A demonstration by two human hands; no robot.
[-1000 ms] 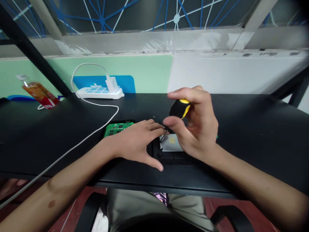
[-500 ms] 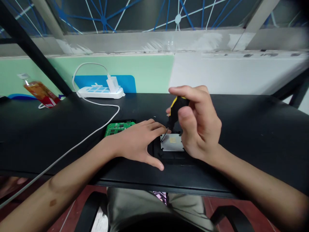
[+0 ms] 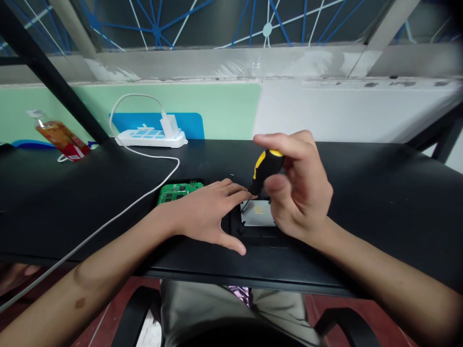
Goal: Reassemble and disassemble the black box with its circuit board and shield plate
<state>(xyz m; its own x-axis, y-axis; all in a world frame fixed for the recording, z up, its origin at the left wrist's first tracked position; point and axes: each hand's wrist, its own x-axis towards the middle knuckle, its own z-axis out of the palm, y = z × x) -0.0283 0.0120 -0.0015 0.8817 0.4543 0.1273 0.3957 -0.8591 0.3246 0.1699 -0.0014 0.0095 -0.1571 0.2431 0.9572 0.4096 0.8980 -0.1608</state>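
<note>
My right hand (image 3: 298,193) is closed around a black and yellow screwdriver (image 3: 265,166), tilted with its tip down at the top left corner of a silver metal plate (image 3: 257,214). The plate sits in a black frame (image 3: 238,231) on the black table (image 3: 379,202). My left hand (image 3: 206,214) lies flat with fingers spread, pressing on the frame's left side, fingertips close to the screwdriver tip. Just beyond that hand a green circuit board (image 3: 175,191) lies partly hidden.
A white power strip (image 3: 150,137) with a charger plugged in stands at the table's back edge; its white cable (image 3: 137,200) trails across the table toward the left front. An orange bottle (image 3: 60,140) lies at the far left. A black frame post (image 3: 47,72) slants at the left.
My right hand's fingers have shifted on the screwdriver handle, turning it; the yellow mark on the handle shows in a different place. The tip stays at the plate's corner. The left hand has not moved.
</note>
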